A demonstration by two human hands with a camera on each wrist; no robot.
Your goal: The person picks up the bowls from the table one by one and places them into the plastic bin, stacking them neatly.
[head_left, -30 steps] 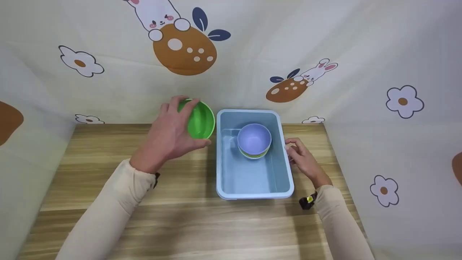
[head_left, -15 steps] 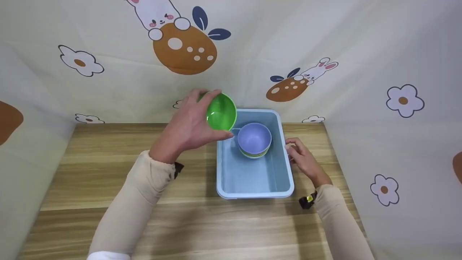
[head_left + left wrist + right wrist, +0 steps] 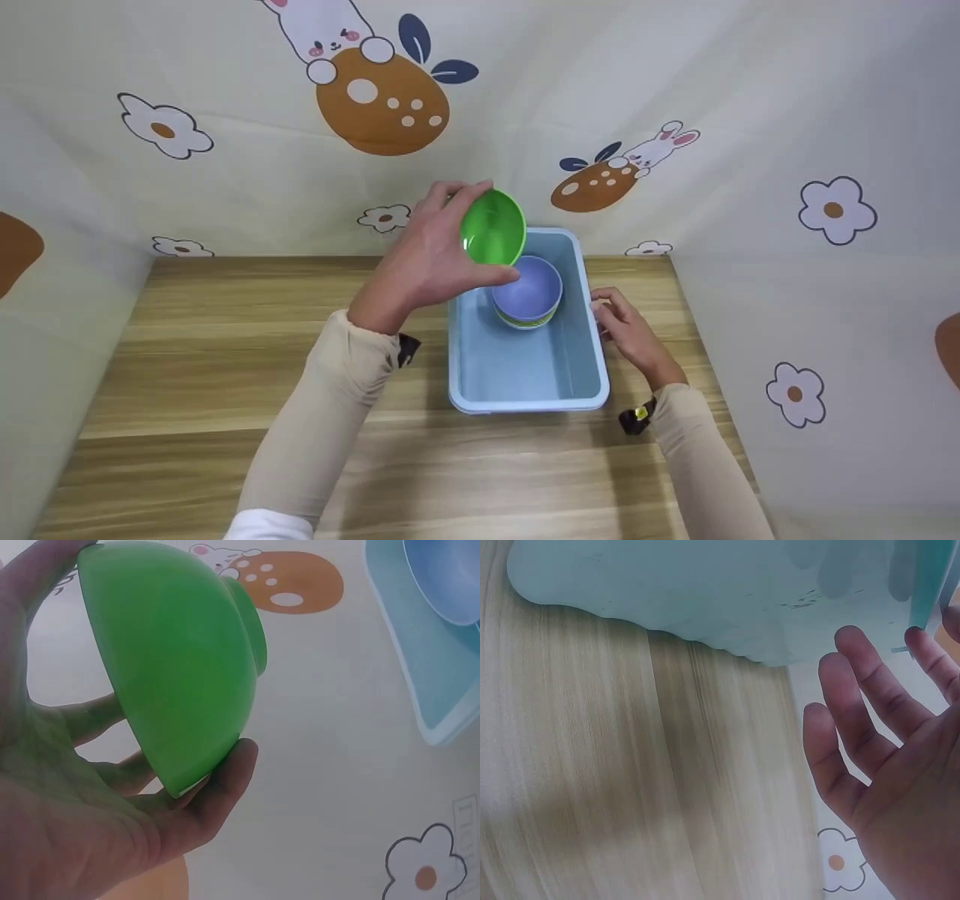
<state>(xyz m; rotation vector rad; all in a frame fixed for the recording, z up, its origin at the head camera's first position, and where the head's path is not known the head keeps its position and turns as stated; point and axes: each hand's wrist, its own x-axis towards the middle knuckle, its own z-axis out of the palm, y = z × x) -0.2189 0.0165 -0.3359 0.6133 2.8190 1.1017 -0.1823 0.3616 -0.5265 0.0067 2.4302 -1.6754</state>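
Note:
A green bowl (image 3: 495,229) is tipped on its side, gripped at opposite edges of its rim by my left hand (image 3: 431,259). In the left wrist view the bowl (image 3: 176,664) shows its outer side and foot ring. It is held high over the far left part of a light blue plastic bin (image 3: 454,352). Inside the bin sits a stack of bowls with a purple-blue bowl (image 3: 529,289) uppermost. My right hand (image 3: 630,330) is at the bin's right rim, fingertips against it; in the right wrist view its fingers (image 3: 840,682) are loosely bent beside the bin wall.
The bin stands on a wood-grain table (image 3: 262,360), near its back edge. A pale curtain (image 3: 510,112) printed with rabbits and flowers rises behind the table and on both sides. Black wrist cameras (image 3: 636,420) are strapped at the wrists.
My left hand has carried the green bowl rightward, from beside the bin's left rim to over the bin, overlapping the stack in the head view. The right hand and the bin have stayed put.

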